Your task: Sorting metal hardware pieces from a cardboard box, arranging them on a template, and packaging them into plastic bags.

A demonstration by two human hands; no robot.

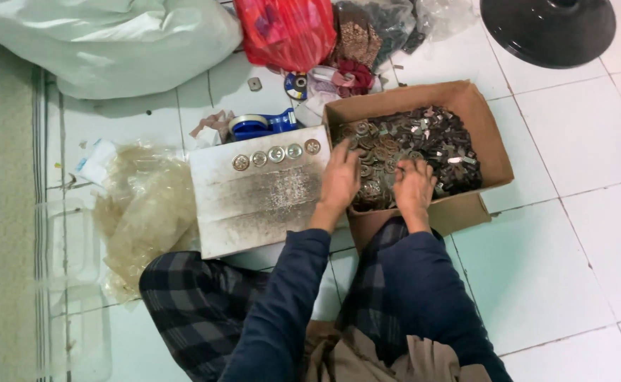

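An open brown cardboard box (486, 141) sits on the floor, with a red plastic bag (285, 32) and a large white sack (112, 42) behind it.

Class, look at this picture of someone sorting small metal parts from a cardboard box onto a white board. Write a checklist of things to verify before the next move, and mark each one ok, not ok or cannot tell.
1. Both hands are in the cardboard box: ok; left hand and right hand rest on the pile of metal parts.
2. A part is pinched in the fingers: cannot tell; the fingertips are buried in the pile.
3. The row of round discs lies in line on the white board: ok; five along the top edge.
4. Free room on the board below the row: ok.
5. The box sits beside the board: ok; they touch.
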